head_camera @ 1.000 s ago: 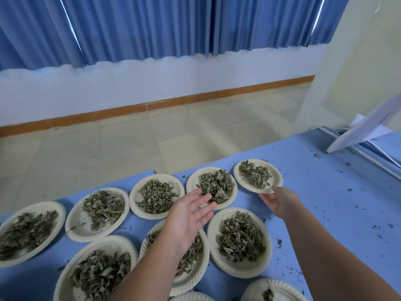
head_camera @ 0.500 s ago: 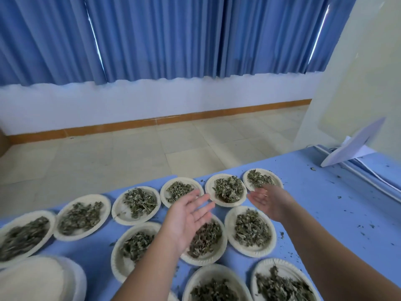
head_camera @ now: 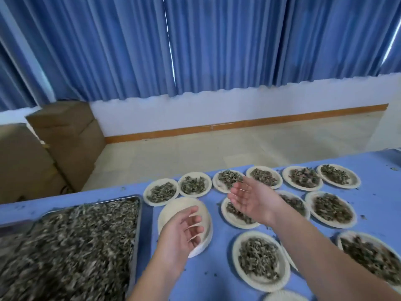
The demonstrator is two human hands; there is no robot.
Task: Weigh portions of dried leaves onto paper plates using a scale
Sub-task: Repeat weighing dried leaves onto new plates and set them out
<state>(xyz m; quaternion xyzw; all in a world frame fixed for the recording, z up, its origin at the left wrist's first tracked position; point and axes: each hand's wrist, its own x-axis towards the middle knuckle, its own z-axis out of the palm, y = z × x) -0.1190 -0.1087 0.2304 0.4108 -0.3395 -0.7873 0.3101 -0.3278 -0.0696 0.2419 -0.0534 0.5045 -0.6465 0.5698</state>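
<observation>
Left hand (head_camera: 181,233): forearm reaching in from the near edge of the tabletop (head_camera: 217,279), palm turned up and inward, fingers (head_camera: 189,212) loosely spread and slightly curled, holding nothing. It hovers over one bare paper plate (head_camera: 173,208); whether they touch cannot be told.

Right hand (head_camera: 252,199): raised above the middle plates, palm facing left, fingers loosely extended, holding nothing.

Metal tray (head_camera: 138,222): at the left end of the tabletop, heaped with loose dried leaves (head_camera: 76,246).

Filled plates: a far row (head_camera: 284,177) of six along the far edge, each holding a small mound of leaves. More sit behind the right hand and toward the right edge, and one large portion plate (head_camera: 235,257) sits near the near edge.
</observation>
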